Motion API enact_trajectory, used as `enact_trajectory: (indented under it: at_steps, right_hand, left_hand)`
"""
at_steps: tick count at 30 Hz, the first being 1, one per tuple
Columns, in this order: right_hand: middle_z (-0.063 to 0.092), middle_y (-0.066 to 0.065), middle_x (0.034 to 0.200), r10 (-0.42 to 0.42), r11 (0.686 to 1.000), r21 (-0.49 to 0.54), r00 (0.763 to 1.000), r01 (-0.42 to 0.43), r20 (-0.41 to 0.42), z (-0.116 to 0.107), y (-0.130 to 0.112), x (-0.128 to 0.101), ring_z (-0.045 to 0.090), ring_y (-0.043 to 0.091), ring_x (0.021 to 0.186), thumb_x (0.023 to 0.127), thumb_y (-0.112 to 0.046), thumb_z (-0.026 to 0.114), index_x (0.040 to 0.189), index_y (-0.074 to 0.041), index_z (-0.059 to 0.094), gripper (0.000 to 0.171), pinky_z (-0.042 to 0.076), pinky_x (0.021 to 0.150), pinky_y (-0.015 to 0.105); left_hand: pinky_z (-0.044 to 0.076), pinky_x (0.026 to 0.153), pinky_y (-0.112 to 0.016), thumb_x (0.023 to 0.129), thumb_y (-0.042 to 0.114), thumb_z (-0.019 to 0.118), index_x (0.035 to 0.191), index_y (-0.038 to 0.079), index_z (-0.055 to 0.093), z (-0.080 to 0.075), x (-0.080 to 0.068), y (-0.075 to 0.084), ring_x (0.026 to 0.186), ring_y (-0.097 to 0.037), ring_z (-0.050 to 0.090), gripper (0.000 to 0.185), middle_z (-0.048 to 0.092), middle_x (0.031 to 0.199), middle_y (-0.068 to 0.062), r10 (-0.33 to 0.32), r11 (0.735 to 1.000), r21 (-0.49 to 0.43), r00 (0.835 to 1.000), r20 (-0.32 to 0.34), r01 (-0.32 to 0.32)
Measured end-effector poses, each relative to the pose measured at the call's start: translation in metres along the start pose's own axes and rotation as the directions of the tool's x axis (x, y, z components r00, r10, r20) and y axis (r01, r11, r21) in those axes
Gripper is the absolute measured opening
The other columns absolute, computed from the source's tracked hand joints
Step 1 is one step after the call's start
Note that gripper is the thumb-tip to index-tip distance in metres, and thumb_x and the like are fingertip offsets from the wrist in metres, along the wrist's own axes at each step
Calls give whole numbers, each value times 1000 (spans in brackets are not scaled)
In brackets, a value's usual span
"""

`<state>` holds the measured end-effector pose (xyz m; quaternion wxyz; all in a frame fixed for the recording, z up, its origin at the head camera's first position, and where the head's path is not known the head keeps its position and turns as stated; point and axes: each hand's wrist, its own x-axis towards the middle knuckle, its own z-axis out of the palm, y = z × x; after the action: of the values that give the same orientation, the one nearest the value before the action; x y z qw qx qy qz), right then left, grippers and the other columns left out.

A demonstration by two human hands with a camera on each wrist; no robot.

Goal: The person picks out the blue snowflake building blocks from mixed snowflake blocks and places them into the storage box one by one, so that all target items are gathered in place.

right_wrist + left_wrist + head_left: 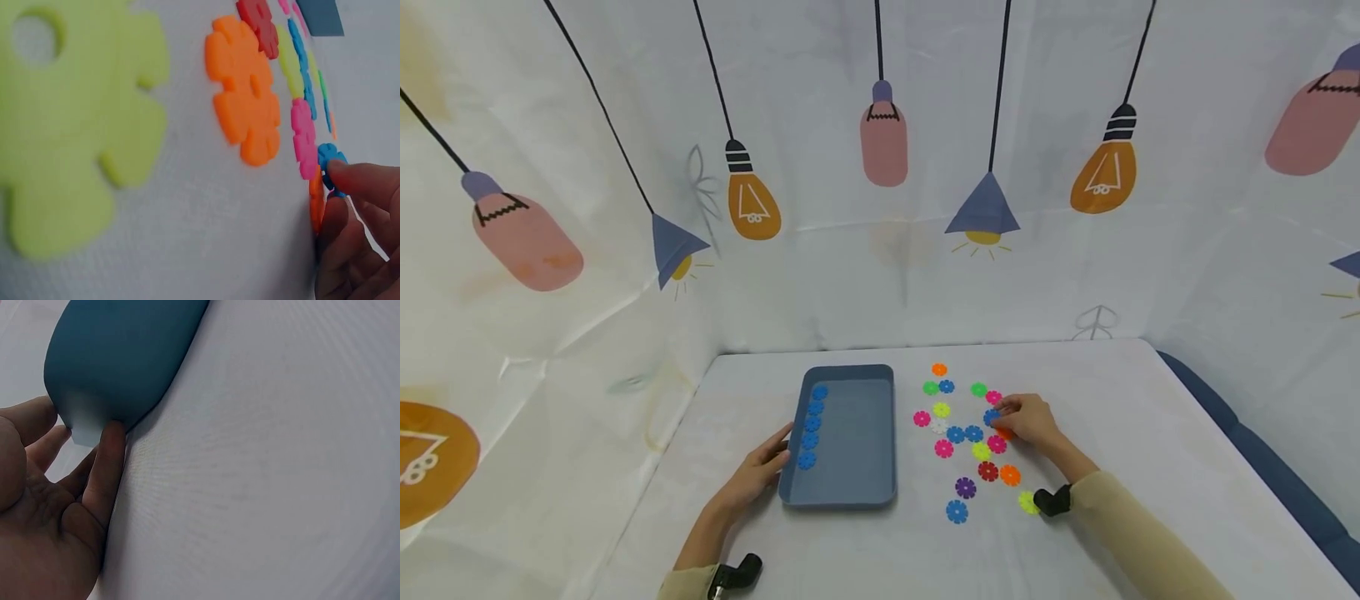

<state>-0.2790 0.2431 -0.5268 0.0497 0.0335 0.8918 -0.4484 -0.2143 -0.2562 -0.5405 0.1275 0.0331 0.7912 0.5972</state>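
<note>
My left hand (751,482) rests at the left side of a blue-grey tray (857,442), its fingertips touching the outer wall. In the left wrist view, fairly straight fingers (105,469) meet the tray's side (115,362). Inside the tray, a column of several blue flower-shaped discs (811,423) lies along the left. Between thumb and forefinger, my right hand (1032,419) pinches a blue flower-shaped disc (329,159). Just below that hand sits an orange disc (317,200), partly hidden, beside a pink one (304,139).
Scattered right of the tray are several more discs: red (988,472), purple (966,487), green (978,389), white (938,425) and others. A yellow-green disc (1027,502) lies by the right wrist. White tablecloth (925,558) covers the table; a lamp-printed sheet (820,283) hangs behind.
</note>
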Motion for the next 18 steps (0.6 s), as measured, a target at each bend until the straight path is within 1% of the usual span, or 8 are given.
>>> enact_trajectory:
  at_steps: [3, 7, 10, 14, 18]
  right_hand:
    - [65, 10, 95, 37, 998, 49, 999, -37, 1, 1, -2, -1, 55, 25, 84, 87, -20, 74, 107, 0, 70, 28, 51, 68, 29]
    - [65, 10, 92, 71, 986, 151, 997, -75, 33, 3, -8, 1, 58, 23, 78, 92, -20, 69, 110, 2, 68, 29, 52, 67, 29]
    - [65, 11, 91, 93, 964, 245, 993, -108, 71, 5, -16, 3, 61, 22, 74, 93, -19, 67, 113, 4, 66, 30, 53, 67, 27]
    - [66, 13, 95, 120, 927, 344, 988, -148, 100, 11, -28, 5, 65, 22, 76, 94, -19, 67, 116, 5, 64, 33, 55, 70, 26]
    - [66, 14, 99, 121, 899, 405, 983, -167, 135, 17, -38, 6, 67, 24, 81, 93, -18, 67, 117, 4, 64, 33, 55, 74, 28]
  left_hand:
    - [35, 103, -58, 102, 26, 54, 153, 22, 33, -1, -1, 0, 134, -40, 37, 56, 36, 148, -23, 7, 1000, 2, 1000, 8, -7]
    - [35, 103, -58, 102, 27, 53, 154, 21, 32, -1, 0, -1, 134, -40, 36, 56, 35, 149, -23, 17, 1000, 7, 1000, 14, -17]
    - [35, 103, -58, 102, 26, 53, 154, 20, 31, -2, 0, 0, 134, -41, 36, 57, 34, 149, -24, 20, 1000, 13, 1000, 14, -20]
    - [35, 103, -58, 102, 27, 53, 154, 18, 30, -3, 0, 1, 134, -41, 36, 58, 34, 148, -25, 31, 999, 12, 999, 16, -31]
    - [36, 103, -56, 102, 28, 53, 154, 19, 30, -2, -1, 1, 134, -41, 36, 58, 34, 148, -26, 32, 999, 14, 999, 25, -33]
